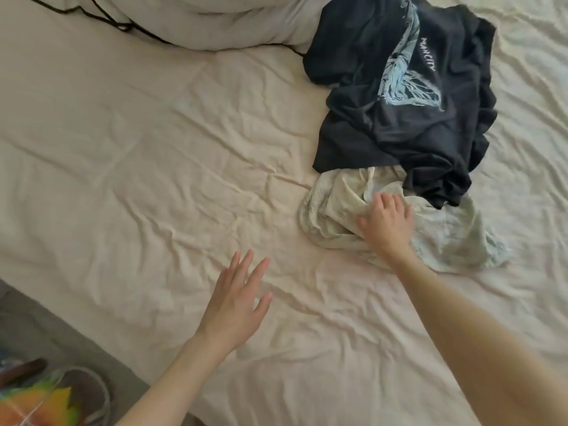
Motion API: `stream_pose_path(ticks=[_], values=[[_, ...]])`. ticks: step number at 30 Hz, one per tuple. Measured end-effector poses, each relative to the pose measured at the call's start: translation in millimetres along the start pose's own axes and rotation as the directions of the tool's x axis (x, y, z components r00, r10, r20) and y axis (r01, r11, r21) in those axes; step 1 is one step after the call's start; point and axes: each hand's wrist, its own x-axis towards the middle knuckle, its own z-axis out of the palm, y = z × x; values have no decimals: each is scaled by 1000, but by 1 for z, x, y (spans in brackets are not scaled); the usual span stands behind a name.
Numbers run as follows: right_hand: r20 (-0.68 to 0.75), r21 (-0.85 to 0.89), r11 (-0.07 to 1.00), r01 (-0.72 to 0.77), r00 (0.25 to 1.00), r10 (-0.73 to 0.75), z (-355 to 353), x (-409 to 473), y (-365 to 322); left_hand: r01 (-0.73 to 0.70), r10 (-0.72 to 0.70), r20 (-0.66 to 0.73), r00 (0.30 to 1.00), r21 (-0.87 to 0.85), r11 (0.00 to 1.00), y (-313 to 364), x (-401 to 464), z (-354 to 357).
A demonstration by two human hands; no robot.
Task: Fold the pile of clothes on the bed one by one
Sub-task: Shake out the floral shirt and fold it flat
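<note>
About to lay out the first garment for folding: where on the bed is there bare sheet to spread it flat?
The widest bare patch of sheet runs left of the black T-shirt and pale garment, below the duvet, around the left hand. A narrower strip lies right of the pile. It is crowded upper right, where the right hand rests on the pale garment.

Both forearms are bare — no sleeves, rings or watch on either hand.

pile: dark shirt up at 1 o'clock on the bed, its near edge over the crumpled garment
right hand: on that garment, 3 o'clock
left hand: 6 o'clock
duvet: 12 o'clock
basket: 8 o'clock, off the bed
</note>
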Motion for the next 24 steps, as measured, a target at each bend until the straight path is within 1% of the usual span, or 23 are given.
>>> stream_pose_path(ticks=[1, 3, 5, 6, 8, 9, 10, 11, 12, 13, 14, 15, 16, 17, 19, 21, 23, 24], values=[[-26, 35, 999, -9, 1000, 9, 5, 5, 0, -2, 2, 4, 1000, -5, 1000, 1, 4, 3], [-86, 224, 973, -53, 993, 74, 12, 4, -3, 2, -2, 16, 1000, -23, 1000, 3, 9, 5], [-107, 457, 884, -101, 980, 167, 11, -10, -6, 4, -1, 33, 999, -85, 996, 9, 13, 4], [-126, 546, 832, -97, 972, 196, 8, -19, -6, -7, 11, 31, 999, -121, 993, 14, 15, 2], [-161, 625, 778, -63, 965, 207, -2, -40, -4, -27, 26, -7, 1000, -241, 970, 29, 21, -3], [-170, 644, 764, -45, 965, 199, -9, -51, -3, -9, -2, -30, 1000, -360, 933, 39, 25, -7], [-183, 654, 756, -18, 966, 181, -17, -62, -2, 42, -61, -20, 998, -517, 855, 51, 29, -13], [-210, 650, 759, 25, 967, 147, -26, -73, -4, 119, -129, 37, 991, -679, 724, 64, 32, -19], [-251, 632, 770, 91, 963, 93, -34, -83, -8, 205, -169, 132, 977, -813, 545, 76, 35, -26], [-293, 607, 778, 160, 956, 32, -44, -96, -13, 277, -175, 226, 958, -888, 366, 89, 36, -33], [-326, 591, 775, 224, 945, -24, -49, -108, -20, 327, -173, 292, 941, -914, 241, 99, 37, -38], [-347, 589, 761, 271, 936, -65, -55, -121, -27, 352, -173, 322, 931, -918, 186, 106, 37, -43], [-356, 598, 743, 300, 930, -89, -59, -135, -33, 357, -190, 323, 927, -916, 185, 109, 34, -47], [-354, 620, 718, 315, 930, -102, -62, -148, -37, 351, -226, 301, 926, -909, 227, 111, 28, -53], [-316, 684, 662, 307, 942, -110, -65, -174, -42, 306, -293, 203, 934, -878, 367, 103, 12, -63], [-231, 730, 627, 272, 962, -147, -69, -197, -48, 276, -312, 131, 941, -831, 484, 87, -12, -73], [-184, 739, 612, 281, 958, -218, -80, -215, -57, 269, -336, 79, 939, -777, 570, 68, -41, -83], [-195, 721, 616, 318, 946, -259, -87, -221, -62, 269, -363, 50, 930, -767, 583, 60, -55, -89]])
